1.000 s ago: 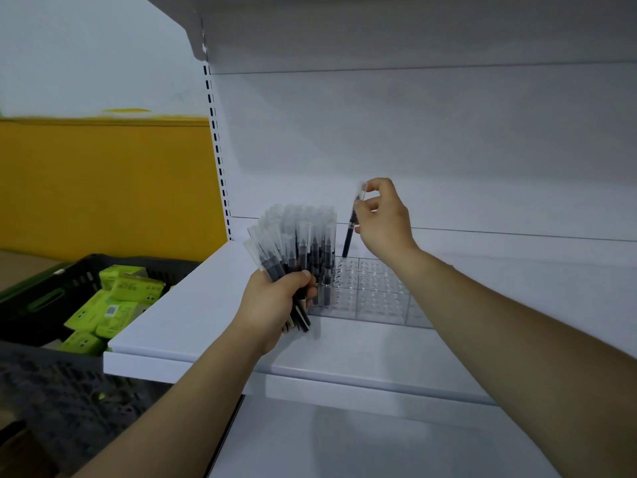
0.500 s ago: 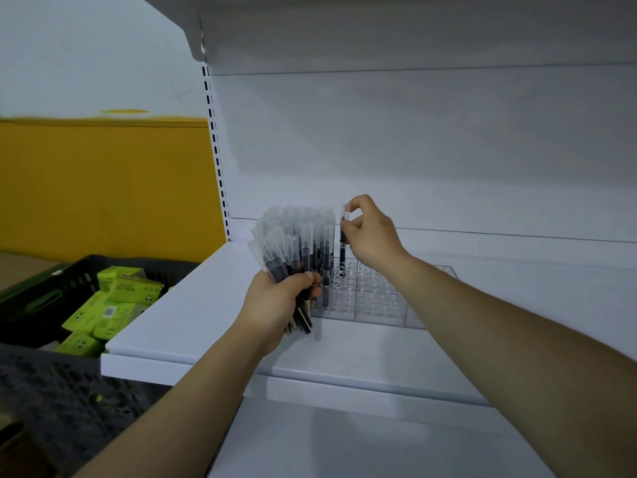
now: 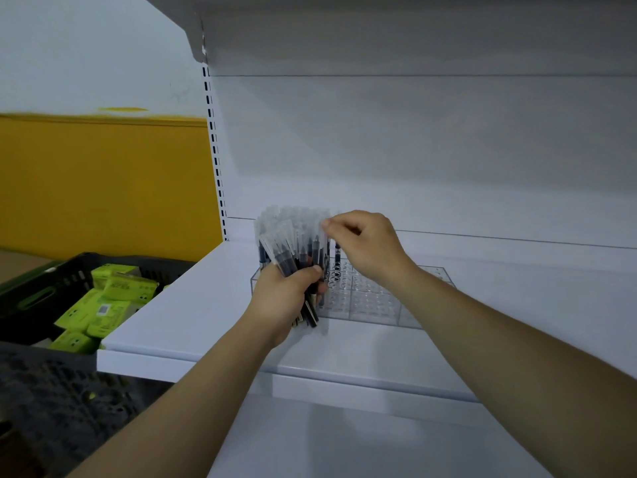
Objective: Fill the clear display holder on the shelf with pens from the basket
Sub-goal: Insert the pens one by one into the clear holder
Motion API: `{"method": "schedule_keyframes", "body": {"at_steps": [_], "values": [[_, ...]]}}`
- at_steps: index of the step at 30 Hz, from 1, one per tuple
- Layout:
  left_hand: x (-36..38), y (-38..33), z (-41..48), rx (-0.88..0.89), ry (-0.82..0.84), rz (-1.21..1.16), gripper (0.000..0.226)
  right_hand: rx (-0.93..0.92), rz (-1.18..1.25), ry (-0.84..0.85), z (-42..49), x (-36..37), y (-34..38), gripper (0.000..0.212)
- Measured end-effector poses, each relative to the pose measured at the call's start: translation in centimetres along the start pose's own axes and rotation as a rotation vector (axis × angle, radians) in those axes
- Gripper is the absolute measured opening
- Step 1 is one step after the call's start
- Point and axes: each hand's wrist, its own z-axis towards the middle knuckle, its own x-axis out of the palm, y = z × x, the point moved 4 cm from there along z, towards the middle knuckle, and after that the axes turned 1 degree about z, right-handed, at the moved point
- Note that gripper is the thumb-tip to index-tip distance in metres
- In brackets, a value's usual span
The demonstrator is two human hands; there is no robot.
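The clear display holder [image 3: 374,300] lies on the white shelf [image 3: 193,305], a grid of small holes. Several clear-capped black pens [image 3: 293,229] stand in its left part. My left hand [image 3: 287,294] grips a fanned bundle of pens [image 3: 281,255] in front of the holder's left end. My right hand [image 3: 367,246] is above the holder, thumb and forefinger pinched on the cap of a pen [image 3: 324,232] at the right edge of the cluster. I cannot tell whether that pen belongs to the bundle or stands in the holder. Just right of it, one pen [image 3: 337,253] stands in a hole.
A dark plastic basket [image 3: 41,294] with several lime-green boxes [image 3: 110,298] sits lower left, beside the shelf's left edge. A slotted upright [image 3: 215,160] runs up the shelf's back left corner. Another shelf [image 3: 344,439] lies below, and one overhangs above.
My right hand came down and leftward with a single pen to the holder, then pinched at the pen caps. The left hand with the bundle has stayed in place.
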Motion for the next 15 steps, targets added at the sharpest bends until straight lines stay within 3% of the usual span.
{"method": "schedule_keyframes", "body": {"at_steps": [2, 7, 15], "values": [[0.4, -0.1, -0.1, 0.001, 0.017, 0.013, 0.010, -0.012, -0.020, 0.052, -0.3, 0.2, 0.4, 0.020], [0.7, -0.2, -0.1, 0.011, 0.005, 0.024, 0.009, -0.001, 0.015, -0.008, -0.4, -0.4, 0.1, 0.012], [0.7, -0.2, 0.1, -0.013, -0.038, -0.046, 0.011, 0.022, 0.028, -0.084, -0.2, -1.2, 0.4, 0.022]]}}
